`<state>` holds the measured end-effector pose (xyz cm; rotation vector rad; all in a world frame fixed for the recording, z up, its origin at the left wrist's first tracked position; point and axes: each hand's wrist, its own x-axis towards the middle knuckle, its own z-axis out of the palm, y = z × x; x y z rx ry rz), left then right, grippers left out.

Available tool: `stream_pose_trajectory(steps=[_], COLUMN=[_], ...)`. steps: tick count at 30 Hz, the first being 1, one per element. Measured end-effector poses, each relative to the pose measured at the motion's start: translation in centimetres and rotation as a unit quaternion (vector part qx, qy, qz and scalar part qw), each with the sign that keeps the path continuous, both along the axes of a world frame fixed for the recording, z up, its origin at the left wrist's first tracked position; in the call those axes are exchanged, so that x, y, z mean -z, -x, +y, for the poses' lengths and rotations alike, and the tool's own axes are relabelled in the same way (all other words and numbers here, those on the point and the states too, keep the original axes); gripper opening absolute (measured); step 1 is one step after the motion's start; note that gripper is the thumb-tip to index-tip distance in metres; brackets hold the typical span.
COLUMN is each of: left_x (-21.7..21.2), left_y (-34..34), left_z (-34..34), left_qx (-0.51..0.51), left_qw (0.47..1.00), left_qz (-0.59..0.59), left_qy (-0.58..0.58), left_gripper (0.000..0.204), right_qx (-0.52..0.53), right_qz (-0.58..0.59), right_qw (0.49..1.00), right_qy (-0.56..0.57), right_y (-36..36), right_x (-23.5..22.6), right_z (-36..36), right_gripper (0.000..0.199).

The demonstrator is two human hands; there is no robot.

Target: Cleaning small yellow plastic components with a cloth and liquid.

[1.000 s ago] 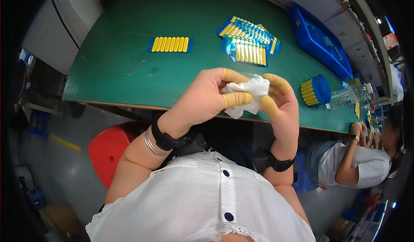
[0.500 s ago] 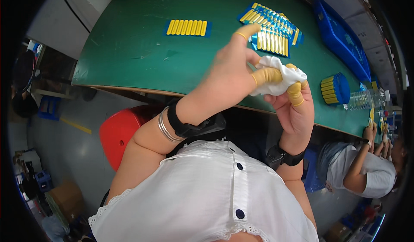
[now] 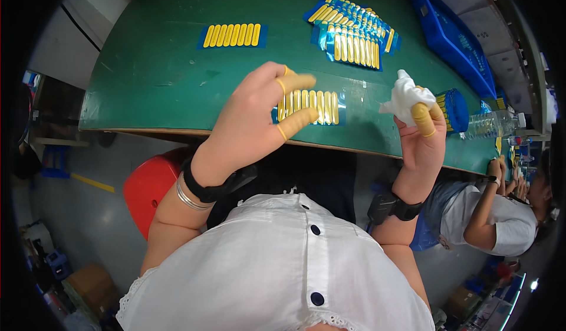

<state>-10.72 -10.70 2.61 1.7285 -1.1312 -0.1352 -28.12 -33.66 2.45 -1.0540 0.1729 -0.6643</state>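
Observation:
My left hand (image 3: pixel 252 110), with yellow finger cots on its fingertips, is over the left part of a blue sheet carrying a row of yellow rounded strips (image 3: pixel 327 108) near the table's front edge. Its thumb and fingers are apart, and whether they touch the sheet is hard to tell. To the right, my right hand (image 3: pixel 423 139), also wearing yellow finger cots, grips a crumpled white cloth (image 3: pixel 407 100) above the table edge. A similar sheet (image 3: pixel 233 36) lies alone farther back on the left. Overlapping sheets form a pile (image 3: pixel 356 33) at the back right.
The green table (image 3: pixel 159 65) has a blue tray (image 3: pixel 457 48) along its right side. A round blue holder edged with yellow strips (image 3: pixel 454 111) stands near a clear plastic bottle (image 3: pixel 489 125). A red stool (image 3: pixel 144 189) is below left; another person (image 3: pixel 489 219) sits at right.
My left hand has let go of the cloth and moved left, over a sheet near the front edge that was not visible before. The cloth stays in my right hand. The view has shifted slightly.

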Motion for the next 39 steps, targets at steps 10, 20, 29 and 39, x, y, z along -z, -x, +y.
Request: stream_pose_trajectory(steps=[10,20,29,39], left_x=[3.6,4.4,4.3,4.5], left_y=[1.1,1.0,1.1,1.0], left_z=[2.4,2.1,1.8,1.3], left_qx=[-0.034,-0.061,-0.069,-0.078], left_qw=[0.977,0.978,0.978,0.975], left_qz=[-0.195,-0.196,-0.191,-0.2], left_qy=[-0.074,-0.045,-0.04,-0.055], left_gripper=[0.022,0.016,0.014,0.014], right_qx=[-0.022,0.07,0.071,0.098], right_qz=[0.278,0.372,0.302,0.269], right_qw=[0.795,0.85,0.899,0.726], right_qy=[0.538,0.366,0.309,0.625], right_y=[-6.0,-7.0,-2.8,-9.6], right_x=[-1.4,-0.7,0.1,0.5], right_z=[6.7,0.9,2.7,5.5], right_gripper=[0.023,0.027,0.022,0.016])
